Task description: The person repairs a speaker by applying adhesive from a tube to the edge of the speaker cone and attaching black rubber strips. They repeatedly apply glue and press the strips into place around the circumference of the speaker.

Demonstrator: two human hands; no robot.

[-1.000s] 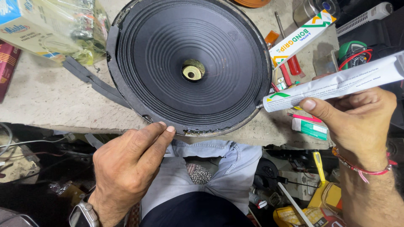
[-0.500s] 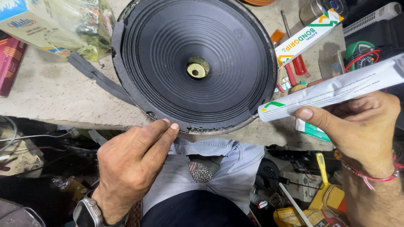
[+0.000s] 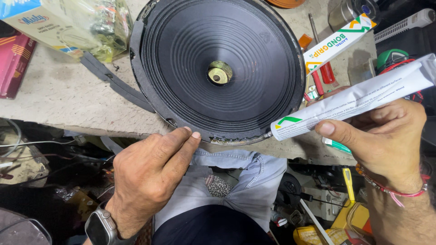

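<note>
Large black speaker cone (image 3: 218,68) lies face up on the grey workbench (image 3: 59,97), near edge overhanging toward the person. Brass-coloured centre hole (image 3: 220,72) visible in the middle of the cone.

Left hand (image 3: 152,174): fingers held together and nearly straight, fingertips (image 3: 193,134) pressed against the near rim of the speaker. Holds nothing; hand is flat, not curled round the rim. Smartwatch (image 3: 102,227) on that wrist.

Right hand (image 3: 386,136): closed round a white adhesive tube (image 3: 354,97), thumb lying along the underside, fingers wrapped behind. Tube slants down to the left; its nozzle end (image 3: 268,134) touches the speaker's near rim, just right of the left fingertips. A shiny strip shows along the rim at that spot. Red thread bracelet (image 3: 395,188) on the right wrist.

Surroundings: a loose strip of grey gasket (image 3: 116,84) hangs off the speaker's left edge, beyond the left hand. Beyond the right hand lies a white carton with green and orange marks (image 3: 338,41), with red-handled tools (image 3: 324,75) beside it. Far left of the left hand: a cardboard box (image 3: 41,22) under a clear plastic bag (image 3: 97,27). Below both hands, the person's lap in light denim (image 3: 245,177).
</note>
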